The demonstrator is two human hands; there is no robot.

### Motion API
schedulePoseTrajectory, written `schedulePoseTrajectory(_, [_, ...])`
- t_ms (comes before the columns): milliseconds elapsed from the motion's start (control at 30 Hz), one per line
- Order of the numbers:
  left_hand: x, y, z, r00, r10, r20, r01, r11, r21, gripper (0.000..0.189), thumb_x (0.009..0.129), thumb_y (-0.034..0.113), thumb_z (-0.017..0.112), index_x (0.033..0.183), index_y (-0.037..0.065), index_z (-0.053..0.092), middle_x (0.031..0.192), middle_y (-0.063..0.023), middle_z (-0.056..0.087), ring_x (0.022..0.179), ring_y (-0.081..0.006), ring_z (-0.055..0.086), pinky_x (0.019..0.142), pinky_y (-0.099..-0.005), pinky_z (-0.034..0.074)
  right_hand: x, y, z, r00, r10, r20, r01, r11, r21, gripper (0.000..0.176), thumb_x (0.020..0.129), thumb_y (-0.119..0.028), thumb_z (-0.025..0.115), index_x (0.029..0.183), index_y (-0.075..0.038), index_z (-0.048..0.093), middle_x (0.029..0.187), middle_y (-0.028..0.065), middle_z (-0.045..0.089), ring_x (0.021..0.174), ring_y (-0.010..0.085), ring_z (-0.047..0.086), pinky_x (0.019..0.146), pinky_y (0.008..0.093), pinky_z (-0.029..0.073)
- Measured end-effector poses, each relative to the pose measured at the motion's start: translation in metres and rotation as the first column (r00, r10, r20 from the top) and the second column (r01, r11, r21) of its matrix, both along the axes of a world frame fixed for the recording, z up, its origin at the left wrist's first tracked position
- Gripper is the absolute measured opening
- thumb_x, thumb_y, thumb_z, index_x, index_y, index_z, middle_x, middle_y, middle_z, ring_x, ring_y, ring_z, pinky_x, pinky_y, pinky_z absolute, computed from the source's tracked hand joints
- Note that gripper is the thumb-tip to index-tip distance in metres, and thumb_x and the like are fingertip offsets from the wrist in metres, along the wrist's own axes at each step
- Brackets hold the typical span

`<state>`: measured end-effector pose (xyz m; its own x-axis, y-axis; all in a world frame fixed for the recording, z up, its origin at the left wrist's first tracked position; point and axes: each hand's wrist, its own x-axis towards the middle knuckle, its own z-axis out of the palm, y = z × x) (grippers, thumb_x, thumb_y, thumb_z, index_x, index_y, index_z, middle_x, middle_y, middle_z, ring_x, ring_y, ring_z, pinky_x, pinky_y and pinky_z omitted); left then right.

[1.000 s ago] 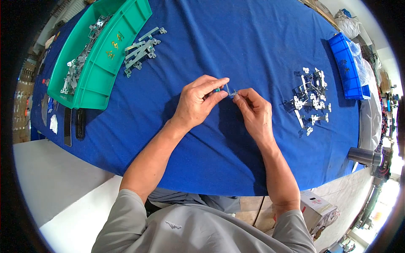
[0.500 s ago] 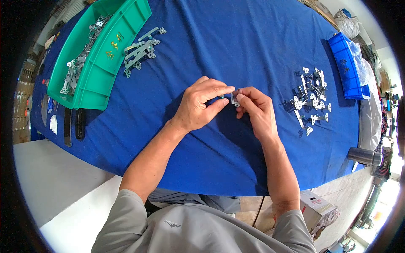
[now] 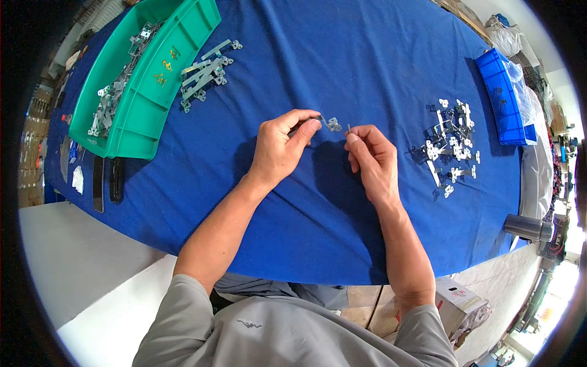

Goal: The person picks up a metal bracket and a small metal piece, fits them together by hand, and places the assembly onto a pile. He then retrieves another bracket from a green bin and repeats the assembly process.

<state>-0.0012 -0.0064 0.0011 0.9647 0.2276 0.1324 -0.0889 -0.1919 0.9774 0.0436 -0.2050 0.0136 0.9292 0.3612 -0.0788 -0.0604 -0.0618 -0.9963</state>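
Note:
Near the middle of the blue cloth, my left hand (image 3: 281, 147) pinches a small silvery metal bracket (image 3: 334, 125) between thumb and forefinger. Its end with round holes sticks out to the right. Just right of it, my right hand (image 3: 374, 160) is closed, thumb against forefinger, on a thin metal piece (image 3: 349, 128) whose tip points up. The two pieces are apart. Most of each piece is hidden by the fingers.
A green bin (image 3: 137, 107) of metal parts stands at the left, with a pile of brackets (image 3: 205, 76) beside it. At the right lie more metal parts (image 3: 452, 144), a blue bin (image 3: 504, 101) and a grey metal cylinder (image 3: 528, 227).
My hands have moved slightly apart. My left hand has turned and now shows the bracket's holed end. The thin piece in my right hand has come into view.

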Motion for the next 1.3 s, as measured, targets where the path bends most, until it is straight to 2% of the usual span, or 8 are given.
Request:
schedulePoseTrajectory(333, [-0.001, 0.001, 0.002, 1.0, -0.013, -0.013, 0.013, 1.0, 0.019, 0.023, 0.102, 0.018, 0.069, 0.118, 0.002, 0.075, 0.098, -0.0048, 0.077, 0.072, -0.005, 0.063, 0.059, -0.0204, 0.05, -0.002, 0.002, 0.004, 0.993, 0.056, 0.103, -0.036, 0.982, -0.185, 0.015, 0.101, -0.013, 0.067, 0.098, 0.001, 0.069, 0.071, -0.0031, 0.059, 0.065, 0.0032, 0.048, 0.057, 0.0238, 0.038])
schedulePoseTrajectory(400, [0.001, 0.002, 0.001, 0.993, -0.03, 0.112, 0.022, 0.997, 0.078, 0.023, 0.099, 0.015, 0.072, 0.117, 0.002, 0.075, 0.102, -0.006, 0.077, 0.076, -0.0062, 0.064, 0.064, -0.0219, 0.051, -0.001, 0.0, 0.001, 0.987, 0.07, 0.147, -0.033, 0.97, -0.24, 0.014, 0.1, -0.013, 0.067, 0.098, 0.001, 0.069, 0.071, -0.0022, 0.06, 0.065, 0.0035, 0.048, 0.057, 0.0239, 0.039])
schedulePoseTrajectory(500, [-0.002, 0.003, 0.01, 0.985, -0.084, 0.153, 0.062, 0.988, 0.143, 0.024, 0.093, 0.01, 0.076, 0.115, 0.002, 0.076, 0.106, -0.0086, 0.076, 0.085, -0.0106, 0.067, 0.074, -0.0259, 0.054, 0.001, 0.0, -0.008, 0.968, 0.068, 0.24, -0.014, 0.975, -0.22, 0.013, 0.1, -0.012, 0.067, 0.1, 0.0, 0.07, 0.07, -0.0009, 0.061, 0.065, 0.005, 0.053, 0.057, 0.0245, 0.043])
schedulePoseTrajectory(600, [0.001, 0.004, 0.01, 0.954, -0.13, 0.27, 0.061, 0.966, 0.25, 0.025, 0.087, 0.005, 0.078, 0.112, 0.003, 0.077, 0.108, -0.0105, 0.076, 0.093, -0.0173, 0.069, 0.082, -0.0309, 0.055, -0.001, 0.0, 0.004, 0.997, 0.037, 0.062, -0.023, 0.976, -0.217, 0.014, 0.101, -0.012, 0.066, 0.102, 0.001, 0.069, 0.074, 0.0003, 0.063, 0.069, 0.0073, 0.059, 0.061, 0.0255, 0.049])
schedulePoseTrajectory(733, [0.002, 0.003, 0.01, 0.935, -0.157, 0.319, 0.052, 0.948, 0.314, 0.025, 0.082, 0.001, 0.078, 0.107, 0.003, 0.077, 0.108, -0.0116, 0.076, 0.099, -0.0248, 0.07, 0.088, -0.0359, 0.055, 0.0, 0.003, 0.002, 0.999, 0.014, 0.033, -0.014, 1.0, 0.005, 0.015, 0.102, -0.012, 0.064, 0.104, 0.002, 0.069, 0.08, 0.002, 0.064, 0.074, 0.0087, 0.062, 0.062, 0.0255, 0.052])
schedulePoseTrajectory(1000, [0.002, 0.0, 0.01, 0.913, -0.216, 0.345, 0.08, 0.927, 0.367, 0.025, 0.081, 0.0, 0.079, 0.106, 0.004, 0.078, 0.105, -0.0106, 0.077, 0.096, -0.0249, 0.071, 0.086, -0.0355, 0.056, 0.005, -0.006, 0.001, 0.994, 0.099, -0.039, -0.1, 0.995, -0.023, 0.015, 0.105, -0.013, 0.06, 0.11, 0.0, 0.066, 0.086, 0.0021, 0.063, 0.071, 0.0069, 0.058, 0.06, 0.0227, 0.048])
schedulePoseTrajectory(1200, [0.001, -0.002, 0.008, 0.967, -0.067, 0.247, -0.001, 0.964, 0.268, 0.02, 0.092, 0.008, 0.076, 0.112, 0.002, 0.077, 0.098, -0.0091, 0.076, 0.081, -0.0141, 0.069, 0.068, -0.0275, 0.055, 0.005, 0.001, 0.002, 0.995, -0.059, -0.081, 0.074, 0.975, 0.208, 0.013, 0.107, -0.016, 0.06, 0.109, -0.004, 0.063, 0.085, 0.0013, 0.063, 0.067, 0.0056, 0.055, 0.057, 0.0221, 0.045])
schedulePoseTrajectory(1300, [0.0, -0.002, 0.006, 0.992, 0.021, 0.127, -0.041, 0.986, 0.16, 0.02, 0.096, 0.012, 0.073, 0.111, -0.001, 0.075, 0.097, -0.0128, 0.076, 0.081, -0.0174, 0.072, 0.07, -0.0293, 0.056, 0.001, -0.001, 0.004, 0.999, 0.036, -0.008, -0.036, 0.999, 0.006, 0.015, 0.105, -0.016, 0.063, 0.104, -0.002, 0.066, 0.081, -0.0005, 0.062, 0.068, 0.0054, 0.055, 0.06, 0.0227, 0.045])
